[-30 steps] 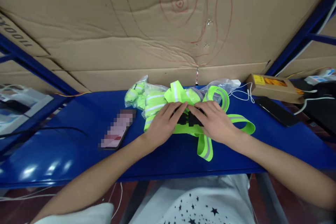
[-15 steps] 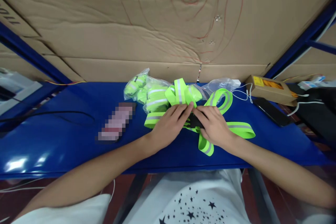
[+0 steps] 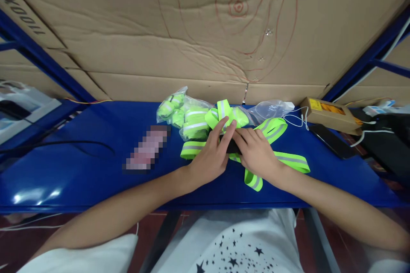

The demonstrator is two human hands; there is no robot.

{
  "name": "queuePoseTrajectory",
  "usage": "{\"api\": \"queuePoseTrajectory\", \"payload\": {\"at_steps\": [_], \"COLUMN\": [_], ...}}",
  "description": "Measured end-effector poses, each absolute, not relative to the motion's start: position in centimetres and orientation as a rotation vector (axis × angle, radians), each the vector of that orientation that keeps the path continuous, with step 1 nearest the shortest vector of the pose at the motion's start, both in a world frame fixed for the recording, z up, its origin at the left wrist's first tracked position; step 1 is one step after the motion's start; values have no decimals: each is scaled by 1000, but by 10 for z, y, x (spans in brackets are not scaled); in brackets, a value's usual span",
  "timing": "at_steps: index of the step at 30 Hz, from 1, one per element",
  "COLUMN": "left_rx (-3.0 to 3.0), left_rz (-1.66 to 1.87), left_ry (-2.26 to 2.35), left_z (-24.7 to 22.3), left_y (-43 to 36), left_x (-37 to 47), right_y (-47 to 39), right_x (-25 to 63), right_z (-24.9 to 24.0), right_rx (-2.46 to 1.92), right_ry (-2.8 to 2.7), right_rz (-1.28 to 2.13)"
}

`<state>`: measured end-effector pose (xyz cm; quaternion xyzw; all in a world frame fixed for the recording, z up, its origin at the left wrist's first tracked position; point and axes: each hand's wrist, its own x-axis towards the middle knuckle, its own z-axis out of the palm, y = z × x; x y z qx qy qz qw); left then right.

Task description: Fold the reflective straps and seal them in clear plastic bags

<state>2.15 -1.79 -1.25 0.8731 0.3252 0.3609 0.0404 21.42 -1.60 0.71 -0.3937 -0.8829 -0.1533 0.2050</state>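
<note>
Reflective strap (image 3: 292,162) lay unbagged, loosely looped; your left hand (image 3: 209,158) and right hand (image 3: 261,155) met around a black fitting (image 3: 233,148), both grips indeterminable.

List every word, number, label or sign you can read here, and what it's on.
"1100X", upside down, on the cardboard strip at the left; a further character runs out at the picture's edge.
Yellow label on the small carton: too small to read.
Phone at the left: screen pixelated, unreadable.
Red marks inside the rings on the cardboard panel: no clear word.
</note>
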Motion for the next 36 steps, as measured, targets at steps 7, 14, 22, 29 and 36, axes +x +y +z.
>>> {"api": "queuePoseTrajectory", "payload": {"at_steps": [7,14,22,29,36], "left_rx": [2324,2192,1788,1267,1272], "left_rz": [905,855,879,645,567], "left_ry": [591,786,770,475,350], "left_z": [10,4,4,11,16], "left_y": [-6,-5,-10,-15,-12], "left_x": [5,4,14,11,6], "right_y": [-7,-10,-29,-11,7], "right_x": [259,260,238,257,272], "right_z": [37,33,23,28,11], "right_rx": [-714,-658,-769,-607,-465], "right_ry": [-2171,-2139,-2130,-2112,-1955], "right_rz": [312,426,149,1104,1803]}}
